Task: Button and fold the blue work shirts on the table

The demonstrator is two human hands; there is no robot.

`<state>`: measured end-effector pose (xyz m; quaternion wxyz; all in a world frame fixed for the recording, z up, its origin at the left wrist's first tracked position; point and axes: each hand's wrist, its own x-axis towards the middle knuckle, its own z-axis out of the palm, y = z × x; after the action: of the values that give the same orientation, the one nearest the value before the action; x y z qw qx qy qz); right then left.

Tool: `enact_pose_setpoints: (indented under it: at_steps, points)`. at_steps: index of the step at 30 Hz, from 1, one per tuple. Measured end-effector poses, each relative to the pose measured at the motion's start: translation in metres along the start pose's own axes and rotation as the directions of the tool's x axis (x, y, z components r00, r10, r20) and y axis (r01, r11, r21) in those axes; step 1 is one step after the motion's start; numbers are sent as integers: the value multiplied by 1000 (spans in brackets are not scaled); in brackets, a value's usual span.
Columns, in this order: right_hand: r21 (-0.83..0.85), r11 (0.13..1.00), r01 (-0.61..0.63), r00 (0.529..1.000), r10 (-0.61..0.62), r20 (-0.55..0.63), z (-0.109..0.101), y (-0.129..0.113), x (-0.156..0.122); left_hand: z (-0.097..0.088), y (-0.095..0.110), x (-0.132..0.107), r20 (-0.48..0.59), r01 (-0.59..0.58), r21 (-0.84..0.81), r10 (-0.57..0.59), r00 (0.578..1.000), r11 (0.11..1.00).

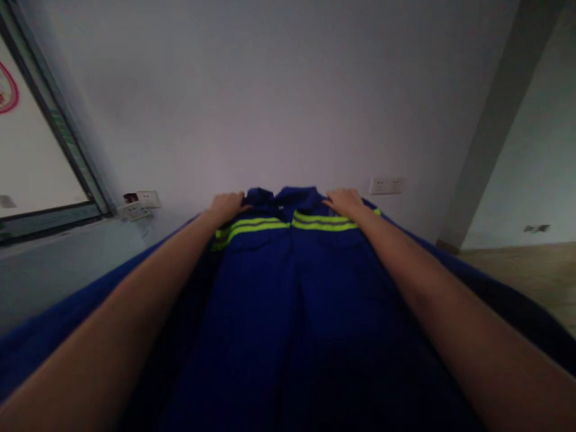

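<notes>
A dark blue work jacket (256,270) with yellow-green and grey stripes across the chest is stretched out in front of me, collar (297,195) at the far end. My left hand (226,207) is closed on its left shoulder, just beside the collar. On the other shoulder, my right hand (345,201) grips the cloth in the same way. Both arms reach forward over the garment, and its sleeves spread out to either side beneath them. The lower part runs toward me into deep shadow, where its details are hard to make out.
Behind the jacket stands a plain pale wall (288,108). Sockets are set in it, one pair (387,186) to the right and another (148,199) to the left with a power adapter. A framed window (49,120) is at the left, a wooden floor (531,270) at the right.
</notes>
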<state>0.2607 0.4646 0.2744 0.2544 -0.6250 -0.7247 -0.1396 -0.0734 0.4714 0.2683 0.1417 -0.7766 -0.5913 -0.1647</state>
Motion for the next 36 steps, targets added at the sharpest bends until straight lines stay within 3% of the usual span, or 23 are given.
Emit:
enact_pose_setpoints:
  at_steps: [2,4,6,8,10,13,15,18,21,24,27,31,33,36]
  points:
    - [-44,998,-41,991,46,122,60,10,-29,43,11,-4,83,50,23,-52,995,998]
    - [-69,994,-79,973,92,211,114,21,-59,100,24,-17,152,91,20,-93,984,996]
    - [-73,994,-86,954,103,281,157,32,-84,155,35,-34,215,125,-4,-121,969,992]
    - [-61,995,-83,937,99,336,189,40,-99,198,39,-48,269,148,-26,-136,953,989]
    - [-35,997,-71,922,79,380,208,46,-106,222,36,-55,306,136,-49,-115,945,989]
    - [11,999,-48,904,39,426,215,51,-108,230,28,-57,343,81,-81,-49,938,993]
    - [27,999,-31,896,16,445,208,52,-107,222,26,-58,324,47,-80,-19,946,996]
    - [50,999,17,906,-37,421,183,48,-109,196,28,-63,186,-24,-70,36,982,997]
    - [141,987,71,930,-117,349,139,42,-124,153,34,-81,55,-82,-127,89,994,989]
    - [321,934,156,898,-270,349,79,34,-161,95,41,-115,24,-140,-223,148,989,965]
    - [432,887,162,850,-348,396,14,26,-217,31,50,-163,72,-179,-304,210,975,936]
    - [467,879,92,856,-310,415,-62,24,-302,-37,66,-244,102,-177,-371,230,968,911]
    - [467,883,51,873,-267,408,-92,26,-346,-57,75,-290,129,-225,-399,298,946,889]
    - [441,897,-10,900,-185,395,-127,33,-411,-70,88,-365,186,-329,-422,436,881,845]
